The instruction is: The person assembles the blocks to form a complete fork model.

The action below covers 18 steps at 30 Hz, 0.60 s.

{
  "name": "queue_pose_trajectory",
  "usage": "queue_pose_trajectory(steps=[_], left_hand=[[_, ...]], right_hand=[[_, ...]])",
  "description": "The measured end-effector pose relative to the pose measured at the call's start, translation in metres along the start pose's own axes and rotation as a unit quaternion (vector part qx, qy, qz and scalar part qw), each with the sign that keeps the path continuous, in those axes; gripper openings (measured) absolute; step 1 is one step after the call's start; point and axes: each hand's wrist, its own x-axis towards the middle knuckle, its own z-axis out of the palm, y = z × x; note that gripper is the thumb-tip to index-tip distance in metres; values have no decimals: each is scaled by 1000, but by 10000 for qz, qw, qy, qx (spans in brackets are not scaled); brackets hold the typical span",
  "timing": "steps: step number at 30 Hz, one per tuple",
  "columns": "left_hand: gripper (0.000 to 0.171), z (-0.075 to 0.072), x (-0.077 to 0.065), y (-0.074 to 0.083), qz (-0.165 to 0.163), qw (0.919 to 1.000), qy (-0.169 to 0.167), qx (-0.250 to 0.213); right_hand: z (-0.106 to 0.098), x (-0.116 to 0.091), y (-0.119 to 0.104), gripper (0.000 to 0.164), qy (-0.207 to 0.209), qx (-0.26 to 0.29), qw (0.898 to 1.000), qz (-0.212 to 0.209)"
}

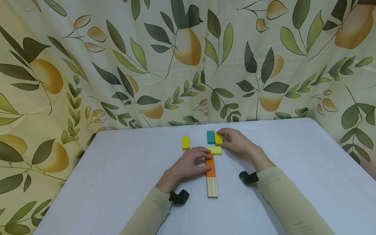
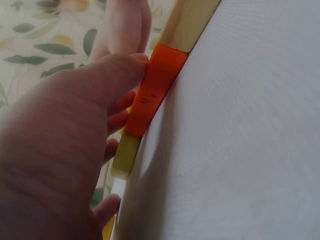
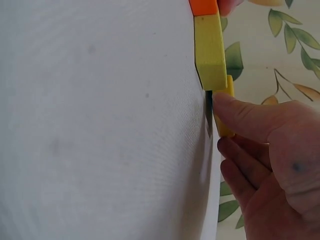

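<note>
My right hand (image 1: 237,141) pinches a yellow block (image 1: 218,139) between thumb and fingers, right beside a teal block (image 1: 210,137). In the right wrist view the thumb lies against this yellow block (image 3: 223,122). My left hand (image 1: 191,164) rests with thumb and fingertips on an orange block (image 1: 211,169), whose face shows small dark marks in the left wrist view. Across the orange block's far end lies a yellow-green block (image 1: 215,150); a plain wood block (image 1: 212,187) continues the line at its near end.
Another yellow block (image 1: 185,143) lies apart, left of the teal one. The blocks are on a white-covered table (image 1: 117,182). A curtain (image 1: 188,81) printed with fruit and leaves hangs behind it.
</note>
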Motion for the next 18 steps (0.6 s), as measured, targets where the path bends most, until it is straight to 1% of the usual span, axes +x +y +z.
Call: queue_pose_trajectory(steps=[6, 18], left_hand=[[39, 1, 0, 0, -48, 10000, -22, 15], [40, 1, 0, -1, -14, 10000, -15, 47]], right_hand=[[1, 0, 1, 52, -52, -30, 10000, 35], [-1, -3, 1, 52, -147, 17, 9998, 92]])
